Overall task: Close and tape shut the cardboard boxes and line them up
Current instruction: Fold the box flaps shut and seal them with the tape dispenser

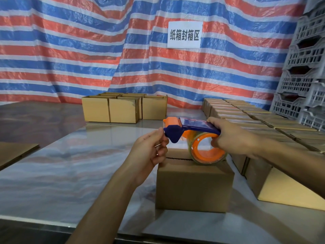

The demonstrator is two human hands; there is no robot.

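Both hands are on the tape dispenser — the right hand grips its blue handle, the left hand pinches its front end — over the closed cardboard box on the bench, beside rows of boxes at right

Left of the near box the table is open; taped boxes pack the right, open boxes stand far.

Table, contents by position:
- box near front edge, right of centre, with tape dispenser over its top
- open boxes clustered at far edge
- closed boxes in rows along right edge
- tipped box at their near end
- flat cardboard at left edge

Crates stacked beyond right edge. Sign on tarp behind.
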